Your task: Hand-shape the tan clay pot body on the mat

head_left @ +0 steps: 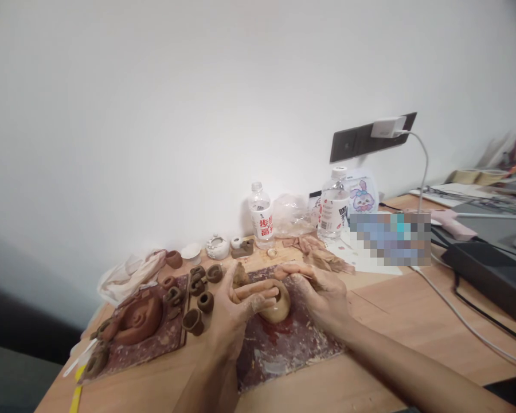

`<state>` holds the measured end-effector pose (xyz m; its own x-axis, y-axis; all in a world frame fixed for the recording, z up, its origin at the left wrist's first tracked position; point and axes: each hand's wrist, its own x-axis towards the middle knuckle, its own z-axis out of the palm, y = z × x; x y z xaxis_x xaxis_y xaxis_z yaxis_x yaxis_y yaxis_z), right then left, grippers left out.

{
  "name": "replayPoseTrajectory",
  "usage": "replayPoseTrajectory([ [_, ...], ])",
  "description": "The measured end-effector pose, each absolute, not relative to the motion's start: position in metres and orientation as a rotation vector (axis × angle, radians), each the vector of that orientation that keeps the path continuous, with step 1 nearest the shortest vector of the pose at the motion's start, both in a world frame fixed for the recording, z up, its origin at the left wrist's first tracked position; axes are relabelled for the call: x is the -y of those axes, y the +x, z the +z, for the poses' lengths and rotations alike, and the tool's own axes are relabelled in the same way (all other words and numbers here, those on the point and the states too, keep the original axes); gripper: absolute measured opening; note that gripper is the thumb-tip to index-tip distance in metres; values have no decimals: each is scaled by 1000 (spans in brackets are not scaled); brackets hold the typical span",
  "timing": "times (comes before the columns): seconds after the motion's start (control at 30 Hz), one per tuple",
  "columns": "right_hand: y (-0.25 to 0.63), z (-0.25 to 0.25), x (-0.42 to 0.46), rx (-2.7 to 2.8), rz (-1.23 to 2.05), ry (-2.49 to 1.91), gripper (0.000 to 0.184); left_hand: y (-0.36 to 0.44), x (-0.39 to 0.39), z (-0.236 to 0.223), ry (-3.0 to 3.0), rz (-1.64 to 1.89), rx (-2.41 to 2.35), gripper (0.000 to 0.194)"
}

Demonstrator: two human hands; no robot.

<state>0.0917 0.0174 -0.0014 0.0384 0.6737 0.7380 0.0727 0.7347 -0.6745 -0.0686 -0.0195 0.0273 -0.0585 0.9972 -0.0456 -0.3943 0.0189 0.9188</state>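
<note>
A small, pale clay pot (279,308) with a dark opening sits on a stained dark red board (279,361). My left hand (243,304), dusted with clay, is held at the pot's left side. Its fingers stretch out across the pot, and its thumb points up, apart from them. To the right of the pot is my right hand (324,289), its fingers curled against the thumb. Whatever is in that pinch, if anything, is hidden. A rough brown clay lump (241,276) shows behind my left hand.
Left of my hands, several small brown clay vessels (205,302) stand near a reddish clay dish (140,318) on a second board. Water bottles (261,218), a plastic bag (292,212) and a crumpled brown cloth (322,255) line the back. A white cable (456,324) crosses the right side.
</note>
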Motion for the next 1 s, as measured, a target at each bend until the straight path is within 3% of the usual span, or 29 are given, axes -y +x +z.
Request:
replayPoseTrajectory([
  [0.13,94,1,-24,1393,512,-727,16,-69,18,23,788,1399,-887,111],
  [0.43,90,-1,-28,1333,871,-776,20,-69,16,21,739,1413,-867,74],
  [1.0,90,0,-27,1427,820,-786,19,-70,14,21,723,1400,-859,68],
])
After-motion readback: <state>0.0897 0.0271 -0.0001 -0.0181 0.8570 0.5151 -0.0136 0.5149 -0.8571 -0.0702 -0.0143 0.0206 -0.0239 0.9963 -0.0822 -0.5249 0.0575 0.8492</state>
